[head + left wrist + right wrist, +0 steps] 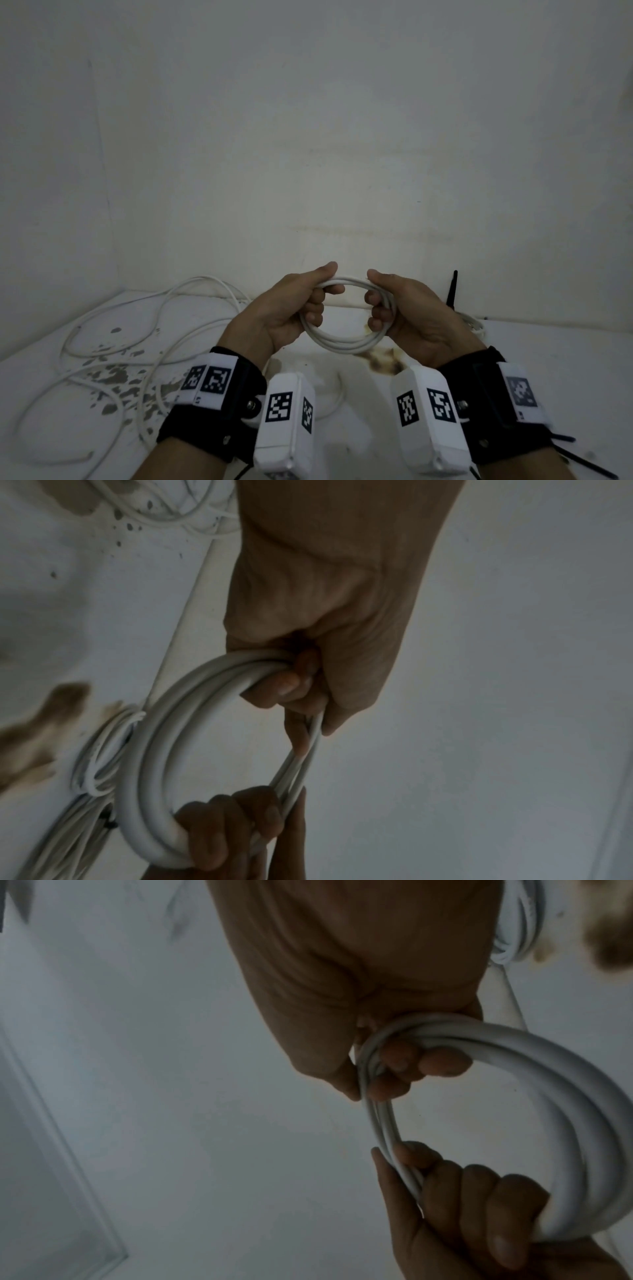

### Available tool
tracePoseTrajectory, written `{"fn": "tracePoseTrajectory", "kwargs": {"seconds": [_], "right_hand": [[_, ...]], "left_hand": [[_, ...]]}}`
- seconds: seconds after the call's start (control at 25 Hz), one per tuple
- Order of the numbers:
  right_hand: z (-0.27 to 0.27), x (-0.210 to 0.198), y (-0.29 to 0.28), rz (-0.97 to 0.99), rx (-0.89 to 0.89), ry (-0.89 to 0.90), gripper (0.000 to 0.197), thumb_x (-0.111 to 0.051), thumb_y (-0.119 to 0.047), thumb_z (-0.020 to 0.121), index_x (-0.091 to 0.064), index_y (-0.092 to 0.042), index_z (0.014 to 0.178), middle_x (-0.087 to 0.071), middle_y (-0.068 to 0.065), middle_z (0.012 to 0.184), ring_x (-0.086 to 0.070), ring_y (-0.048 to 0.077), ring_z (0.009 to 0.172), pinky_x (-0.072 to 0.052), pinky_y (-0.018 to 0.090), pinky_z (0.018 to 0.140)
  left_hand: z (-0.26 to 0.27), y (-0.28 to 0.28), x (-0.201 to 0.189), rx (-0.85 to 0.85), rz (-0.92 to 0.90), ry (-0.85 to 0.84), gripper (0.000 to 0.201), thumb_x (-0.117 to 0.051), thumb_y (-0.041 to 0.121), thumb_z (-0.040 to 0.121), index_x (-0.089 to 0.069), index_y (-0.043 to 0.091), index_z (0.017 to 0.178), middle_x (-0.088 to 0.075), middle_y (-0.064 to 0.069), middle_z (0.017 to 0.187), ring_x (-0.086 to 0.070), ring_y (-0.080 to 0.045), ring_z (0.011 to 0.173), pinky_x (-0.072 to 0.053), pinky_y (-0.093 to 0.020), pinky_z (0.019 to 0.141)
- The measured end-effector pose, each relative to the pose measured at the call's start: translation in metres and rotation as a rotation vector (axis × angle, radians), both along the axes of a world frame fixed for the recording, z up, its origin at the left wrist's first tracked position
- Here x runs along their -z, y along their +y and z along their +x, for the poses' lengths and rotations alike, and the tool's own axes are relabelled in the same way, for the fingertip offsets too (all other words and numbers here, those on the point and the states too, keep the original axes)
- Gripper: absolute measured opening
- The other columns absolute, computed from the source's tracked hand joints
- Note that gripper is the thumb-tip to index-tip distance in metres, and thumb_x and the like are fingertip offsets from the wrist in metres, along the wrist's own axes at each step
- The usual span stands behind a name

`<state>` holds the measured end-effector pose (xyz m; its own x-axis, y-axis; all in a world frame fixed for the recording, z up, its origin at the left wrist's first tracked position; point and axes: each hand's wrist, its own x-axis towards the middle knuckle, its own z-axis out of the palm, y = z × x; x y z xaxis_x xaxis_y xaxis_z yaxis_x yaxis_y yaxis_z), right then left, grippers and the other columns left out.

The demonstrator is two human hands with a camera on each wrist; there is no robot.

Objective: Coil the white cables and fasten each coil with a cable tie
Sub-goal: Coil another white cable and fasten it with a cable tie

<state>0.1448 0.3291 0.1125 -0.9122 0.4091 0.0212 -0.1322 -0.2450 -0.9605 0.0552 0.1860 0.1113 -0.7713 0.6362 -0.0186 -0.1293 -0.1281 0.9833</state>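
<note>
A white cable coil point(342, 342) of several loops hangs in the air at the centre of the head view, above the white table point(548, 377). My left hand point(325, 286) grips its left side, thumb on top and fingers curled through the ring. On the opposite side my right hand point(376, 293) grips it the same way. The left wrist view has the left hand point(298, 685) wrapped round the coil point(143, 750). In the right wrist view the right hand point(394, 1069) clasps the coil point(565, 1096). No cable tie shows on this coil.
Loose white cable point(120, 342) sprawls over the table's left half. A second white bundle point(474, 323) lies behind my right hand, with a black strip point(452, 291) standing up beside it. More black strips point(582, 462) lie at the bottom right. White walls close in behind and left.
</note>
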Motion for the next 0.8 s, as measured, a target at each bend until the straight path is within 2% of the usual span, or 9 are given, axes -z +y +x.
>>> {"fn": "tracePoseTrajectory", "kwargs": {"seconds": [0.16,0.24,0.36,0.48,0.52,0.64,0.72,0.8], "right_hand": [[0.0,0.002,-0.002,0.119,0.018,0.04,0.023,-0.06,-0.025,0.099,-0.053,-0.011,0.082,-0.051,0.005,0.057,-0.036,0.013,0.042,-0.038,0.026,0.041],[0.001,0.003,-0.003,0.166,0.026,0.042,0.023,-0.058,-0.027,0.1,-0.059,-0.007,0.089,-0.051,0.005,0.057,-0.037,0.013,0.042,-0.039,0.026,0.043],[0.005,0.002,-0.004,0.246,-0.044,0.012,0.033,-0.054,-0.032,0.102,-0.066,-0.001,0.1,-0.053,0.007,0.063,-0.043,0.016,0.044,-0.043,0.029,0.046],[0.006,0.001,-0.009,0.385,-0.021,-0.048,0.039,-0.047,-0.037,0.104,-0.06,-0.003,0.092,-0.054,0.008,0.074,-0.051,0.02,0.05,-0.046,0.031,0.048],[0.005,0.0,-0.009,0.366,-0.019,-0.059,0.037,-0.046,-0.038,0.104,-0.057,-0.006,0.089,-0.053,0.008,0.07,-0.05,0.02,0.047,-0.043,0.03,0.047],[0.003,-0.002,-0.011,0.05,-0.077,-0.085,0.034,-0.049,-0.037,0.102,-0.05,-0.012,0.078,-0.036,0.0,0.048,-0.034,0.014,0.032,-0.032,0.021,0.04],[0.002,-0.002,-0.009,-0.045,-0.094,-0.099,0.037,-0.049,-0.037,0.1,-0.048,-0.016,0.07,-0.028,-0.004,0.045,-0.022,0.009,0.029,-0.023,0.016,0.034],[0.002,-0.001,-0.006,-0.05,-0.082,-0.126,0.038,-0.048,-0.037,0.099,-0.045,-0.018,0.066,-0.026,-0.006,0.045,-0.018,0.008,0.029,-0.018,0.014,0.033]], "left_hand": [[0.001,0.0,0.0,0.019,-0.025,0.009,0.039,-0.058,0.042,0.096,-0.063,0.008,0.078,-0.022,0.008,0.051,-0.02,-0.006,0.041,-0.024,-0.017,0.038],[0.003,0.002,0.0,0.008,-0.076,0.034,0.038,-0.057,0.044,0.096,-0.057,0.012,0.074,-0.024,0.008,0.051,-0.021,-0.007,0.042,-0.024,-0.018,0.039],[0.004,0.005,0.001,-0.01,-0.133,0.095,0.041,-0.054,0.046,0.096,-0.051,0.015,0.07,-0.025,0.006,0.054,-0.02,-0.009,0.045,-0.023,-0.019,0.04],[0.006,0.009,0.002,-0.017,-0.054,0.083,0.042,-0.052,0.046,0.098,-0.051,0.014,0.071,-0.024,0.006,0.053,-0.018,-0.008,0.044,-0.019,-0.018,0.037],[0.007,0.011,0.002,-0.021,-0.011,0.054,0.042,-0.051,0.045,0.098,-0.051,0.013,0.071,-0.023,0.007,0.052,-0.017,-0.007,0.043,-0.018,-0.017,0.036],[0.01,0.015,0.001,-0.042,0.052,0.021,0.042,-0.048,0.043,0.1,-0.05,0.014,0.07,-0.023,0.009,0.05,-0.016,-0.005,0.04,-0.016,-0.016,0.033],[0.011,0.016,0.0,-0.025,0.035,0.047,0.042,-0.047,0.044,0.101,-0.05,0.014,0.071,-0.023,0.009,0.05,-0.016,-0.005,0.04,-0.016,-0.016,0.034],[0.012,0.014,0.0,0.023,0.003,0.063,0.042,-0.046,0.046,0.101,-0.05,0.015,0.073,-0.023,0.008,0.052,-0.017,-0.005,0.041,-0.017,-0.016,0.035]]}}
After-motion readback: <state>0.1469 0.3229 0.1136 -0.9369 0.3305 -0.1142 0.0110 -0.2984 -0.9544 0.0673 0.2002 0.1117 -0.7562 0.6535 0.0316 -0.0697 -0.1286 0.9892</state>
